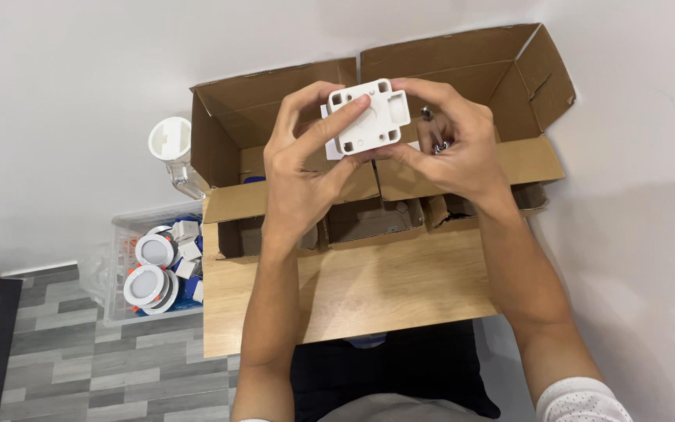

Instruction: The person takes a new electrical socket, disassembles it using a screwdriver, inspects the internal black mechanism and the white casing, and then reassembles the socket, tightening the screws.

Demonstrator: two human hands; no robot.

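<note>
Hands are being held up above a wooden surface. A white square plastic part with corner slots is being gripped between both: left hand is being closed on its left and lower edge, index finger lying across the face; right hand is being closed on its right side, small metal pieces also being pinched in it. Behind, two open brown cardboard boxes are being kept side by side against the wall. Left of the surface, a clear plastic bin of round white lamps is sitting on the floor.
</note>
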